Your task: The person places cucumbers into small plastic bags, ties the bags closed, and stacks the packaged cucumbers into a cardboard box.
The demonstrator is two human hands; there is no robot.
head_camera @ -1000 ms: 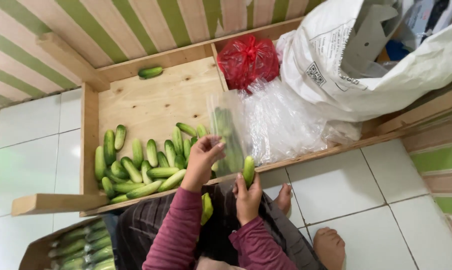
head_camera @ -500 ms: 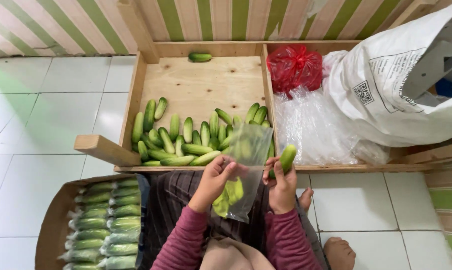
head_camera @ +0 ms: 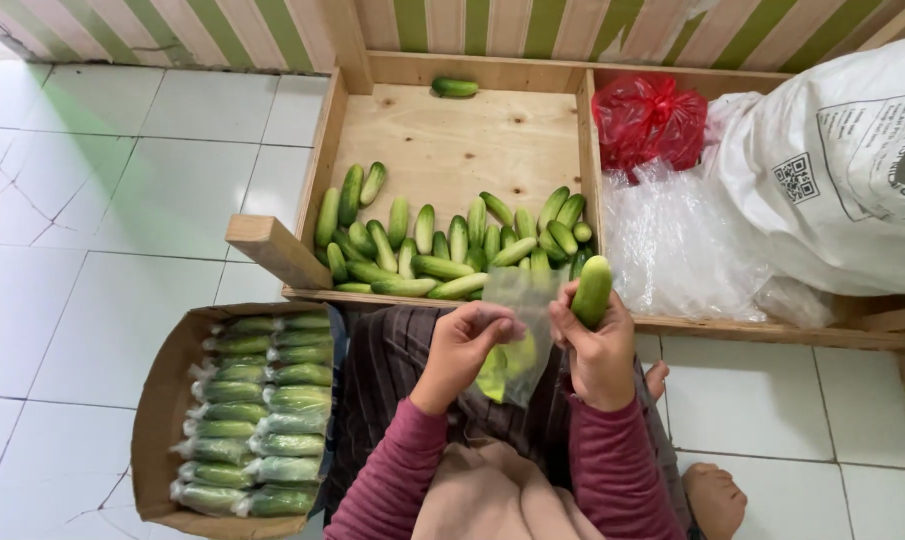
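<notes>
A clear plastic bag [head_camera: 520,335] is pinched by the left hand [head_camera: 464,345]; a green cucumber [head_camera: 591,291] is gripped in the right hand [head_camera: 597,345] above it.

A: We've got open room in the wooden tray [head_camera: 452,140]: the bare plywood behind the cucumber pile [head_camera: 452,250], only one stray cucumber [head_camera: 454,88] at the far wall.

B: Near edge is blocked though. We see the pile packed along the front rail, and both hands sit right there, left hand [head_camera: 464,345] and right hand [head_camera: 597,345], clear bag [head_camera: 517,340] between them.

A: Left side, the cardboard box [head_camera: 162,420] is full of wrapped cucumbers, but the tiled floor [head_camera: 92,250] past it is free.

B: Right side's tight: plastic bag heap [head_camera: 682,250], red bag [head_camera: 650,120], big white sack [head_camera: 832,170].
</notes>
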